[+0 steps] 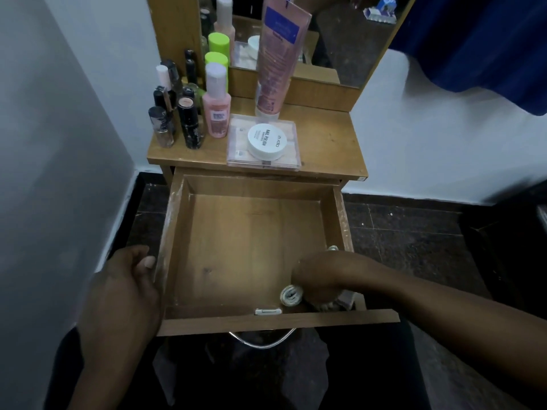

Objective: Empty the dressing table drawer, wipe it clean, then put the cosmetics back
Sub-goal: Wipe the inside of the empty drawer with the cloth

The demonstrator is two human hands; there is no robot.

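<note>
The wooden drawer (337, 214) is pulled out and holds no cosmetics. My right hand (322, 276) is inside it at the front right corner, pressed down on a rolled whitish cloth (291, 295). My left hand (124, 285) grips the drawer's left wall from outside. On the dressing table top (325, 143) stand the cosmetics: a pink bottle with a white cap (216, 110), a tall pink tube (275, 63), dark nail polish bottles (177, 119), and a white nail polish remover jar (266, 140) on a clear flat case (236, 155).
A mirror (340, 39) rises behind the table top, with green-capped bottles (218, 48) at its left. White walls close in on the left and behind. Blue fabric (479, 39) hangs at the upper right. A metal handle (262, 343) curves below the drawer front. The floor is dark tile.
</note>
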